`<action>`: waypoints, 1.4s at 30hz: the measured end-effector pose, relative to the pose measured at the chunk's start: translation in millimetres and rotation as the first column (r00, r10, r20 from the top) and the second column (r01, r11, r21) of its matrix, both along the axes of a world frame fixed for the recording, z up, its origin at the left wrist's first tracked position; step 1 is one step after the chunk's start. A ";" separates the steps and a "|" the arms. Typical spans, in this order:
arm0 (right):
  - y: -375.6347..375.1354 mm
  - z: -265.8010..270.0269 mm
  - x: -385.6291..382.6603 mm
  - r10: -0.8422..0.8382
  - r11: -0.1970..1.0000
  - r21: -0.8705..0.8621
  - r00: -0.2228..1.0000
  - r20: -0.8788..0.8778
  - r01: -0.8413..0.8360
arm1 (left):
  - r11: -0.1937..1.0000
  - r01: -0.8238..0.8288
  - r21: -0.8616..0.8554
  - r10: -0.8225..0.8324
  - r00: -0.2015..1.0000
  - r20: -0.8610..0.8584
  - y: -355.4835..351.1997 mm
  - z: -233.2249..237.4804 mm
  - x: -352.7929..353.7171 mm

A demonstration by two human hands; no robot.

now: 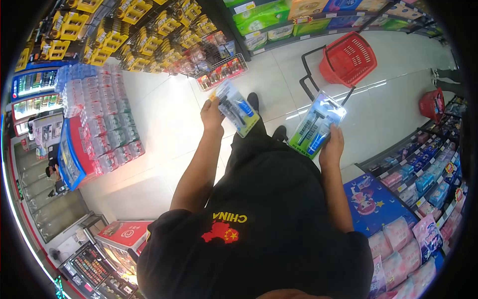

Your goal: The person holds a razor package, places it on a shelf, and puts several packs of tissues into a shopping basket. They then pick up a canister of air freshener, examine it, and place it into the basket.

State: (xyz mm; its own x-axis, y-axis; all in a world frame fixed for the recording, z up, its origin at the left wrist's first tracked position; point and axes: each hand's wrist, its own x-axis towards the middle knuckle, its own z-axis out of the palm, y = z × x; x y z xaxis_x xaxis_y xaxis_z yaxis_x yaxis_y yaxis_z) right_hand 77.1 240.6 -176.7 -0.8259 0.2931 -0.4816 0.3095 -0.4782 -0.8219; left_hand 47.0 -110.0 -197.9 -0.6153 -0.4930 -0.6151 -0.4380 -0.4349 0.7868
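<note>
My left hand (212, 117) grips the edge of a razor blister pack (236, 107), with dark razor parts and a blue tube showing under clear plastic. In my right hand (332, 148) is a second razor blister pack (317, 124), larger in view, with a black razor, a row of small dark pieces and a blue tube on a green and blue card. Both packs are tilted, apart from each other, and held in front of my body above the floor. Glare covers part of the right pack's top.
A red shopping basket (348, 60) with a black handle stands on the tiled floor ahead. Hanging yellow packs (149, 37) fill a rack at front left, near stacked bottle packs (104, 114). Shelves of packaged goods (423, 174) line the right. A person's legs (446, 75) show at far right.
</note>
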 end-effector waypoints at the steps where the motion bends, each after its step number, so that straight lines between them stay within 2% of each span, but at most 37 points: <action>1: 2.7 -6.9 -1.2 0.019 0.999 0.032 1.000 0.022 -0.020 | 1.000 -0.018 -0.017 0.018 1.000 0.012 -5.7 -6.4 -1.3; 5: 0.8 -22.3 -13.4 0.061 0.990 0.123 0.996 0.067 -0.069 | 0.992 -0.117 -0.046 0.118 0.993 0.013 -31.8 -36.0 -12.6; 8: -8.5 -31.6 -35.1 0.062 0.976 0.206 0.996 0.061 -0.073 | 0.987 -0.089 -0.135 0.100 0.992 0.077 -56.6 -67.4 -25.2; 10: -3.7 -55.3 -48.2 0.140 0.922 0.350 0.985 0.101 -0.167 | 0.985 -0.089 -0.148 0.108 0.986 0.124 -62.6 -72.9 -40.4; 14: 0.1 -92.2 -79.1 0.248 0.765 0.565 0.951 0.185 -0.310 | 0.992 0.001 -0.123 0.029 0.971 0.236 -82.9 -98.6 -65.6; 17: -10.6 -104.2 -103.1 0.296 0.477 0.845 0.950 0.103 -0.241 | 0.980 0.139 -0.141 -0.105 0.968 0.226 -102.5 -140.7 -80.6; 18: -18.1 -95.5 -111.8 0.295 0.503 0.798 0.934 0.201 -0.331 | 0.976 0.160 -0.147 -0.118 0.959 0.259 -108.3 -147.5 -85.4; 21: -9.6 -120.7 -120.1 0.370 0.296 0.858 0.878 0.303 -0.421 | 0.960 0.230 -0.158 -0.165 0.925 0.342 -122.8 -175.2 -103.4; 23: -11.6 -126.7 -121.7 0.333 0.268 0.826 0.853 0.403 -0.495 | 0.948 0.276 -0.161 -0.194 0.898 0.396 -138.3 -197.3 -110.6; 25: -11.8 -135.4 -121.8 0.329 0.209 0.818 0.826 0.457 -0.536 | 0.968 0.241 -0.071 -0.197 0.904 0.380 -153.2 -213.1 -118.4; 26: -12.6 -140.1 -121.7 0.287 0.241 0.799 0.827 0.483 -0.550 | 0.974 0.223 -0.027 -0.197 0.906 0.374 -160.0 -221.0 -121.9; 29: -6.9 -155.7 -115.5 0.249 0.236 0.757 0.791 0.559 -0.609 | 0.965 0.258 -0.045 -0.212 0.870 0.446 -172.0 -232.3 -146.8; 30: 0.7 -169.7 -107.3 0.259 0.186 0.787 0.802 0.538 -0.588 | 0.965 0.260 -0.033 -0.211 0.846 0.490 -170.8 -225.9 -159.6; 33: 3.3 -185.6 -99.1 0.263 0.186 0.803 0.816 0.514 -0.566 | 0.966 0.259 -0.017 -0.221 0.856 0.467 -177.2 -235.1 -183.9; 34: 1.8 -189.4 -97.6 0.225 0.262 0.767 0.810 0.541 -0.585 | 0.960 0.278 0.012 -0.254 0.855 0.452 -181.0 -238.5 -191.1; 37: -8.4 -193.6 -97.0 0.194 0.339 0.764 0.835 0.514 -0.549 | 0.969 0.247 -0.011 -0.215 0.863 0.458 -178.2 -250.2 -210.7; 38: -16.3 -193.5 -97.0 0.176 0.436 0.762 0.876 0.450 -0.479 | 0.962 0.273 0.006 -0.245 0.856 0.456 -181.2 -259.7 -214.0; 41: -46.8 -177.2 -97.0 0.139 0.455 0.768 0.888 0.439 -0.451 | 0.962 0.272 0.032 -0.256 0.852 0.457 -177.5 -264.4 -220.5; 42: -56.4 -177.9 -92.9 0.146 0.360 0.822 0.897 0.418 -0.441 | 0.959 0.284 0.014 -0.256 0.840 0.479 -179.6 -272.0 -218.4</action>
